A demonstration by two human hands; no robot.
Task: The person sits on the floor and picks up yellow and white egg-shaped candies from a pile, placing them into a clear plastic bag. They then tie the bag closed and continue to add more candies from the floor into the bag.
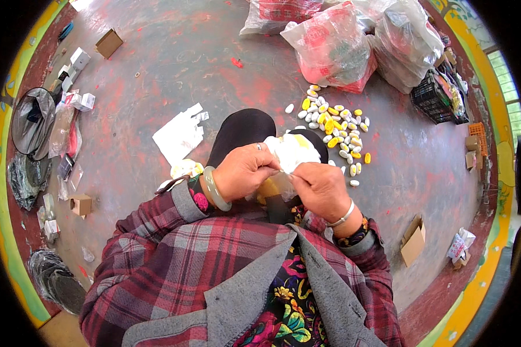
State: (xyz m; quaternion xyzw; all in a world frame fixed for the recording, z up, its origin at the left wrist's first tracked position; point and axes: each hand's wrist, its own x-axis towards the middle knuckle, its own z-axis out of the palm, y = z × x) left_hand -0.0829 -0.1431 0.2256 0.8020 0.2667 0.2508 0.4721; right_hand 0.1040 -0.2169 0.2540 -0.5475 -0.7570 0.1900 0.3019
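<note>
A white plastic bag [294, 151], bulging with yellow showing through it, rests at my knees. My left hand [243, 169] is closed in a pinch on the gathered top of the bag. My right hand [323, 189] pinches the same twisted plastic from the other side, fingertips almost touching those of the left. Beyond my right knee, small white and yellow oval pieces [342, 128] lie scattered on the floor. Flat white plastic bags [178, 137] are spread to the left of my knees. Close to my left wrist sits another white and yellow bundle [186, 168], partly hidden by my sleeve.
Large filled plastic bags [333, 49] stand at the far right, with a black crate [431, 99] beside them. An open cardboard box [413, 240] lies on the right. Along the left wall are small white boxes [85, 102], a round mesh item [33, 122] and black plastic bundles [55, 280].
</note>
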